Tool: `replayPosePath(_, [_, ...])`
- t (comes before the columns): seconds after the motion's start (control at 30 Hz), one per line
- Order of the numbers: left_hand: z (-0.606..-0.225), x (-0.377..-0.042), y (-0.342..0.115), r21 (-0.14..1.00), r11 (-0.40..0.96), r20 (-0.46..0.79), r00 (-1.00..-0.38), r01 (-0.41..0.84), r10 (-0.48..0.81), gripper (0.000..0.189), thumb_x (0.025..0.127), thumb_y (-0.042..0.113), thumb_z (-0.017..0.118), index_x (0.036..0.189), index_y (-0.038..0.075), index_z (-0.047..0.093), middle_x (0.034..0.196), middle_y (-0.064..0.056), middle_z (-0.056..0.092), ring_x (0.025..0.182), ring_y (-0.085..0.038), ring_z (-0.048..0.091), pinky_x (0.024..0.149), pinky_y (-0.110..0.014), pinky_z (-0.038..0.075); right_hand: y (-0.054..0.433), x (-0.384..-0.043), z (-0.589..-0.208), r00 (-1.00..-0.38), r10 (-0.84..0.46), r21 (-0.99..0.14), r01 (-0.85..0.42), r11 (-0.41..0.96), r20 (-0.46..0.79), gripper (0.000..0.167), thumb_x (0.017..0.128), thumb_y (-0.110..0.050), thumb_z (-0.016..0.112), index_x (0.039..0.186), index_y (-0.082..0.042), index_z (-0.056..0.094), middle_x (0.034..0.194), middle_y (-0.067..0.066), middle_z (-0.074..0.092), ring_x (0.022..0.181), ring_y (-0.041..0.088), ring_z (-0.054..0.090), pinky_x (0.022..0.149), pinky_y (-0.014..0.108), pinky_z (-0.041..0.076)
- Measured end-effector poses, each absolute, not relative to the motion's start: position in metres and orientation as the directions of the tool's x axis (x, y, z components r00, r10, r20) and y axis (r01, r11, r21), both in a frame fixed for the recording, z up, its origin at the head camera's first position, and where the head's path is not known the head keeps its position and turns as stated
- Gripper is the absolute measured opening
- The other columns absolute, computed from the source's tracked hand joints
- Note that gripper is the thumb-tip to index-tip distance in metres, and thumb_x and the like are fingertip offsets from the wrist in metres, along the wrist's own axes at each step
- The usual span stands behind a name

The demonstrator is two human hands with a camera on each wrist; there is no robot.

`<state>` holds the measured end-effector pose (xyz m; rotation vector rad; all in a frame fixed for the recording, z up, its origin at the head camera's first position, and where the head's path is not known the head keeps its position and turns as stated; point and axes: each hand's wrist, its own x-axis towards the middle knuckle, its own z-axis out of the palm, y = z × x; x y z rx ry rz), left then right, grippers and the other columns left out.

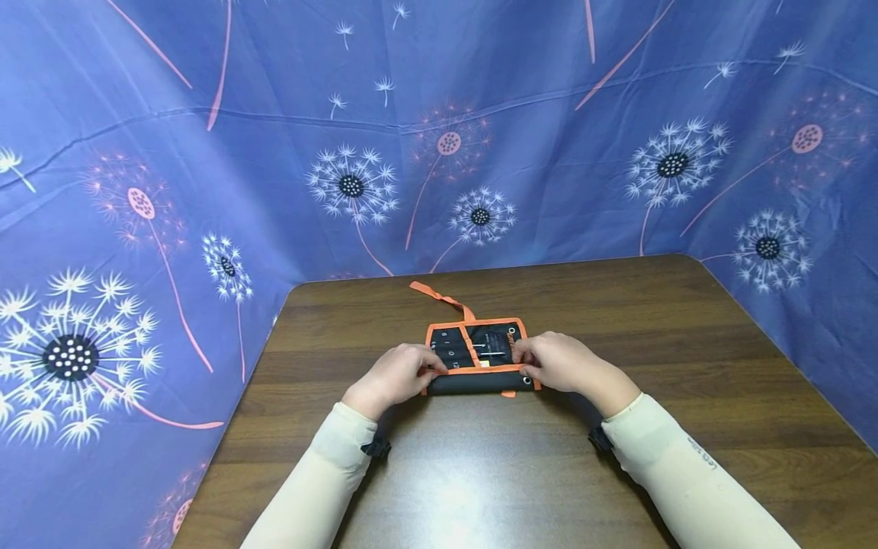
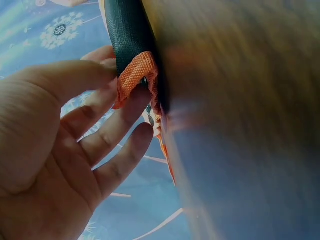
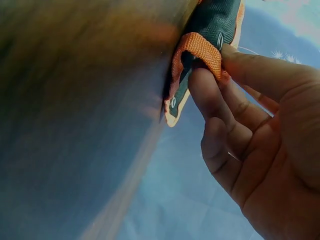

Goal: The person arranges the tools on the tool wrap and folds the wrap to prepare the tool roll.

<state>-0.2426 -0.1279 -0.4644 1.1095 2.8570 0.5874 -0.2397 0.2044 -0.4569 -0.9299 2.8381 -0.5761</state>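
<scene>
A black fabric tool roll with orange edging lies on the table, its near edge folded over into a flap. Pockets on its far part carry printed numbers. The left hand pinches the left end of the fold, thumb on top; the left wrist view shows orange binding curving between thumb and fingers. At the other end, the right hand pinches the fold's right corner. In the right wrist view the orange edge bends into a loop, with a fingertip inside it. Metal eyelets show near there.
An orange strap trails from the roll's far edge toward the back left. A small orange tab sticks out under the near edge. Around the brown wooden table hangs a blue dandelion-print cloth.
</scene>
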Motion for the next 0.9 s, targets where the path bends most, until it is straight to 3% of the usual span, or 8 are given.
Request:
replayPosePath(0.2, [-0.4643, -0.2423, -0.1287, 0.341, 0.656, 0.091, -0.719, 0.673, 0.689, 0.017, 0.094, 0.019, 0.081, 0.11, 0.022, 0.083, 0.109, 0.011, 0.071, 0.102, -0.008, 0.066, 0.093, -0.033, 0.053, 0.2031, -0.2403, -0.4575, -0.781, -0.615, -0.378, -0.605, 0.701, 0.109, 0.023, 0.087, -0.003, 0.083, 0.088, -0.022, 0.071, 0.09, -0.01, 0.06, 0.075, 0.007, 0.056, 0.067, 0.032, 0.049])
replayPosePath(0.37, [-0.4644, -0.2402, -0.1267, 0.314, 0.662, 0.047, -0.708, 0.681, 0.705, 0.033, 0.083, 0.026, 0.092, 0.114, 0.019, 0.082, 0.11, 0.009, 0.065, 0.104, -0.01, 0.061, 0.096, -0.032, 0.051, 0.2019, -0.2379, -0.4563, -0.778, -0.624, -0.347, -0.605, 0.717, 0.067, 0.022, 0.085, 0.0, 0.082, 0.091, -0.02, 0.079, 0.087, -0.011, 0.061, 0.073, 0.006, 0.055, 0.067, 0.031, 0.049])
replayPosePath(0.6, [-0.4644, -0.2383, -0.1256, 0.285, 0.676, 0.028, -0.711, 0.679, 0.703, 0.041, 0.076, 0.019, 0.096, 0.115, 0.019, 0.081, 0.105, 0.007, 0.063, 0.097, -0.011, 0.058, 0.09, -0.031, 0.051, 0.2009, -0.237, -0.4563, -0.783, -0.62, -0.338, -0.597, 0.728, 0.047, 0.017, 0.082, -0.013, 0.088, 0.096, -0.02, 0.081, 0.083, -0.008, 0.058, 0.07, 0.007, 0.05, 0.063, 0.029, 0.043])
replayPosePath(0.73, [-0.4645, -0.238, -0.1248, 0.298, 0.691, 0.018, -0.727, 0.659, 0.686, 0.04, 0.077, 0.015, 0.095, 0.114, 0.019, 0.081, 0.108, 0.007, 0.067, 0.1, -0.011, 0.061, 0.092, -0.032, 0.052, 0.2002, -0.2371, -0.4559, -0.788, -0.615, -0.329, -0.59, 0.737, 0.036, 0.027, 0.075, -0.025, 0.096, 0.096, -0.02, 0.08, 0.083, -0.007, 0.058, 0.071, 0.008, 0.049, 0.063, 0.03, 0.042])
replayPosePath(0.9, [-0.4649, -0.237, -0.1246, 0.308, 0.694, 0.016, -0.733, 0.651, 0.68, 0.036, 0.08, 0.013, 0.092, 0.112, 0.02, 0.079, 0.107, 0.007, 0.068, 0.095, -0.012, 0.061, 0.088, -0.032, 0.052, 0.2008, -0.2364, -0.4559, -0.796, -0.605, -0.35, -0.562, 0.75, -0.017, 0.033, 0.07, -0.027, 0.099, 0.092, -0.02, 0.076, 0.081, -0.008, 0.061, 0.069, 0.006, 0.052, 0.064, 0.03, 0.046])
